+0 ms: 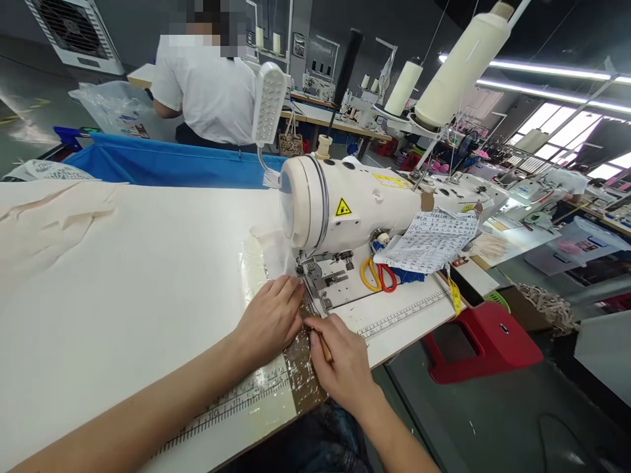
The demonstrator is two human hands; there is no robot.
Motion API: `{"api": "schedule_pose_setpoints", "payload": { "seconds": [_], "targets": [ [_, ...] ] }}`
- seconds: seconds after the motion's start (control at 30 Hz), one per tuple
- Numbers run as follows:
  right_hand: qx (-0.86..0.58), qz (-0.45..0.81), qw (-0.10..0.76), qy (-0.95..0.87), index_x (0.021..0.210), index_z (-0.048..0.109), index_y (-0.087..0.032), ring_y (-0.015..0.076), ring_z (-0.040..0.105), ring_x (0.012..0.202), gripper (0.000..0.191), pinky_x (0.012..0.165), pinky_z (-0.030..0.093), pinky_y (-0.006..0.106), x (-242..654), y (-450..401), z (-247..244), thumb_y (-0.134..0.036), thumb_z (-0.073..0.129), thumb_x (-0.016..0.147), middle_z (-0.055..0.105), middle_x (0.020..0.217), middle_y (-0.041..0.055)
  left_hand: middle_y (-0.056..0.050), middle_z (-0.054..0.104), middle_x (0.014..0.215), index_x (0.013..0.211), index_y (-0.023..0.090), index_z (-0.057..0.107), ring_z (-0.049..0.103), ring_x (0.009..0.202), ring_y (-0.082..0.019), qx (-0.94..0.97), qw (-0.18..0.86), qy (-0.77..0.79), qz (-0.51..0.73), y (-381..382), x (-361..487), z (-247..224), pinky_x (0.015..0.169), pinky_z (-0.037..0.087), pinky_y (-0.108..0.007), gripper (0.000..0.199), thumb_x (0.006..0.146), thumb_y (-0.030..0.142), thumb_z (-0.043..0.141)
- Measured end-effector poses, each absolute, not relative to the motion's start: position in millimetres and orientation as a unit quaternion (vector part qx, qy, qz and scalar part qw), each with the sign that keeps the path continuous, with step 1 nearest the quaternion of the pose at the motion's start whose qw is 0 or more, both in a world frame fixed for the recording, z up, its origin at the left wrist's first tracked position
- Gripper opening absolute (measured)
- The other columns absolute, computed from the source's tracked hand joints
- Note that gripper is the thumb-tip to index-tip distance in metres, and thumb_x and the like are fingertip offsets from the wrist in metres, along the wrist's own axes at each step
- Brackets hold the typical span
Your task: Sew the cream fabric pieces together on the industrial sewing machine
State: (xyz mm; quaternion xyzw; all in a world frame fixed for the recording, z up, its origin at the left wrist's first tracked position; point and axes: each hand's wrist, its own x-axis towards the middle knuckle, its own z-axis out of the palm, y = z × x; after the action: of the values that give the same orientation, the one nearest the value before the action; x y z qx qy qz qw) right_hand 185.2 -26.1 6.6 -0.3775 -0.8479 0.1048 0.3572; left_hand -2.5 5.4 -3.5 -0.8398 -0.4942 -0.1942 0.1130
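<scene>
White fabric just beyond hands

A slim tool with a tan, wood-like handle slants in the right hand; a thin, white, translucent piece of fabric lies just beyond the left hand.

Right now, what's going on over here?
A person is at a white sewing machine. The left hand rests near its needle end, seemingly touching white fabric. The right hand holds a slim wooden-handled tool close by. Scissors with yellow and red handles lie beneath the machine's arm. Beyond, a co-worker faces away.
</scene>
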Motion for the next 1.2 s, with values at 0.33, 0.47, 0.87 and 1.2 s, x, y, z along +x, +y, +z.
{"api": "schedule_pose_setpoints", "payload": {
  "seconds": [0.33,0.47,0.87,1.2],
  "targets": [
    [-0.419,0.021,0.255,-0.871,0.120,0.064,-0.015,0.0198,0.068,0.071,0.029,0.057,0.046,0.028,169.9,-17.3,9.3,-0.018,0.040,0.104,0.069,0.094,0.0071,-0.019,0.068,0.121,0.124,0.001,0.064,0.061,0.109,-0.029,-0.844,0.091,-0.494,-0.190,10.8,-6.7,-1.7,0.093,0.053,-0.042,0.042,0.092,0.013,0.039],
    [-0.436,-0.005,0.212,-0.875,0.120,0.064,-0.016,0.0199,0.068,0.070,0.028,0.057,0.046,0.029,169.3,-18.1,8.9,-0.016,0.043,0.102,0.069,0.095,0.0064,-0.018,0.067,0.123,0.125,0.003,0.064,0.061,0.111,-0.029,-0.839,0.087,-0.502,-0.190,10.5,-6.1,-2.4,0.095,0.053,-0.042,0.042,0.092,0.016,0.041],
    [-0.506,-0.067,0.110,-0.853,0.137,0.062,-0.016,0.0199,0.072,0.068,0.044,0.054,0.048,0.027,154.5,-23.7,15.7,-0.013,0.060,0.094,0.073,0.101,0.0096,-0.016,0.067,0.120,0.123,0.009,0.065,0.059,0.113,-0.030,-0.823,0.007,-0.512,-0.245,18.9,-20.1,-2.7,0.097,0.051,-0.048,0.040,0.097,0.023,0.038],
    [-0.371,-0.086,0.317,-0.869,0.125,0.067,-0.011,0.0232,0.077,0.079,0.040,0.064,0.056,0.029,177.2,-26.5,-9.1,-0.022,0.032,0.108,0.078,0.101,0.0124,-0.013,0.066,0.125,0.126,0.016,0.062,0.064,0.111,-0.024,-0.807,-0.035,-0.555,-0.200,-6.3,-34.1,31.6,0.093,0.055,-0.037,0.038,0.090,0.018,0.052]
  ]
}}
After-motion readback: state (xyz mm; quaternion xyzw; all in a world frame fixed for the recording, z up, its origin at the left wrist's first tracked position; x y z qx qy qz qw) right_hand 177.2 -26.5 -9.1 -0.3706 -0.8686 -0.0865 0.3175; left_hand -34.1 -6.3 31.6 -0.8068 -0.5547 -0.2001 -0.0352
